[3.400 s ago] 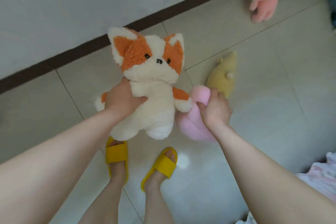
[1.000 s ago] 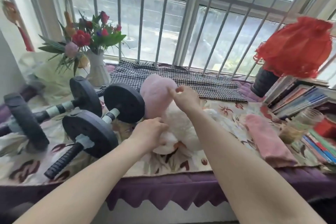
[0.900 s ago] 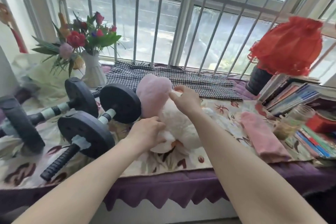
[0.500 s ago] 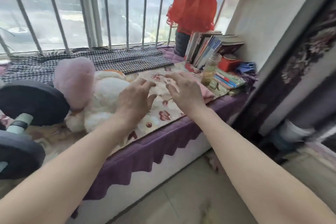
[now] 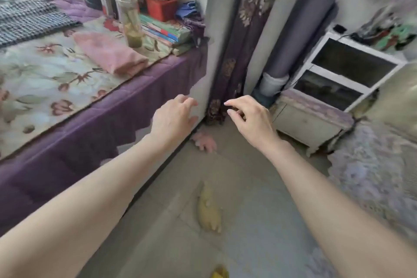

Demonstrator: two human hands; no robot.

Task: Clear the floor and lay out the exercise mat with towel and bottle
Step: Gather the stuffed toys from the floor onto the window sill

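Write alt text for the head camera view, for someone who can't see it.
Two empty hands, left hand and right hand, reach out over a tiled floor where a yellow toy and a pink toy lie. A rolled mat stands in the corner; a pink towel lies on the window seat.

Whole view smeared by motion. Yellow slipper (image 5: 220, 274) cut by bottom edge, only a tip visible. Rolled mat (image 5: 300, 29): foot hidden behind white cabinet (image 5: 311, 119). Clutter (image 5: 390, 29) on the shelf unit too blurred to identify. Books (image 5: 164, 29) partly behind the bottle (image 5: 130, 18).
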